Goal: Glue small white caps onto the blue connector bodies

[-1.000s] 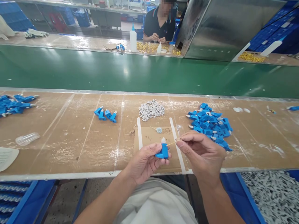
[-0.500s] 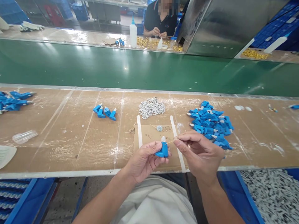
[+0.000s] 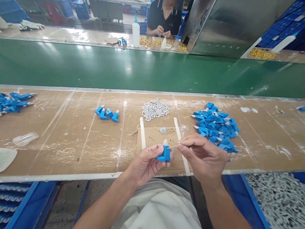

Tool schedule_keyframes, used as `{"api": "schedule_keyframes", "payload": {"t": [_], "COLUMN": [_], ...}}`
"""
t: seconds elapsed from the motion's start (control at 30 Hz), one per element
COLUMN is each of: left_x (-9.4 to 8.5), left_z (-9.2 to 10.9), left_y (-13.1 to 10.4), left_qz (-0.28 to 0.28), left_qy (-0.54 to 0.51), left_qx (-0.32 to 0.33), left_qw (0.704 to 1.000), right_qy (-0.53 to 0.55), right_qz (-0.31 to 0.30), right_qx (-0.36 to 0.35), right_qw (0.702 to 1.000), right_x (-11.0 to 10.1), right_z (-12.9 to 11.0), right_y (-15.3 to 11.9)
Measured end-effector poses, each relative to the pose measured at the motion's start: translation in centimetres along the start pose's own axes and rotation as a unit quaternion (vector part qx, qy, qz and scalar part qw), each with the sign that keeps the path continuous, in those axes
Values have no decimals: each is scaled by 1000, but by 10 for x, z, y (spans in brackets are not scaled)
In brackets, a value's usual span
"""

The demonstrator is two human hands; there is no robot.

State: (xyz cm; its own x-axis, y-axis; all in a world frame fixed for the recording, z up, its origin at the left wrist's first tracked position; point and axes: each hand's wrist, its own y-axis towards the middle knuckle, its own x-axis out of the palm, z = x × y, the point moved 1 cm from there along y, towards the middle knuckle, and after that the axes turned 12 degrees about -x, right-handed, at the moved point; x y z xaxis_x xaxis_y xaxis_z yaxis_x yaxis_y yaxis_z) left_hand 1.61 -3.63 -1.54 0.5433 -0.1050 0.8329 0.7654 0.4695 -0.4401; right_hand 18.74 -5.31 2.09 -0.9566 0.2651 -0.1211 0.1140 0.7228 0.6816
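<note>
My left hand (image 3: 145, 163) grips a small blue plastic piece (image 3: 163, 156) with a whitish tip pointing up. Between thumb and fingertips, my right hand (image 3: 206, 157) pinches a thin wooden toothpick (image 3: 174, 146). The toothpick's far end meets the upper part of the blue piece; whether it goes in cannot be seen. Both hands are above a cardboard sheet (image 3: 150, 133) edged with white tape. On that sheet lies a small round clear-blue dish (image 3: 163, 130) with another thin stick beside it. Just beyond sits a pile of small grey-white parts (image 3: 154, 109).
Blue pieces are heaped at right (image 3: 214, 125), with a few more left of centre (image 3: 107, 114) and others at far left (image 3: 15, 102). A green conveyor belt (image 3: 107, 66) runs behind the bench. Across it works another person (image 3: 164, 19), near a white bottle (image 3: 136, 33).
The blue piece has shifted slightly left in my left hand and turned a little. The toothpick lies flatter now, still touching the piece's upper part.
</note>
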Motion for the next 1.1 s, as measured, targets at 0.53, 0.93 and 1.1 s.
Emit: {"api": "schedule_keyframes", "payload": {"t": [0.53,0.93,1.1], "left_x": [-29,-53,-56], "left_z": [14,49,48], "left_y": [-11,-23,-24], "left_qz": [88,135,131], "left_qy": [-73,-15,-18], "left_qx": [22,115,110], "left_qw": [993,984,985], "right_qy": [-95,-249,-277], "right_qz": [-117,-292,-324], "right_qx": [228,48,11], "right_qw": [962,922,905], "right_x": [-20,11,22], "right_z": [51,129,150], "right_y": [-29,67,66]}}
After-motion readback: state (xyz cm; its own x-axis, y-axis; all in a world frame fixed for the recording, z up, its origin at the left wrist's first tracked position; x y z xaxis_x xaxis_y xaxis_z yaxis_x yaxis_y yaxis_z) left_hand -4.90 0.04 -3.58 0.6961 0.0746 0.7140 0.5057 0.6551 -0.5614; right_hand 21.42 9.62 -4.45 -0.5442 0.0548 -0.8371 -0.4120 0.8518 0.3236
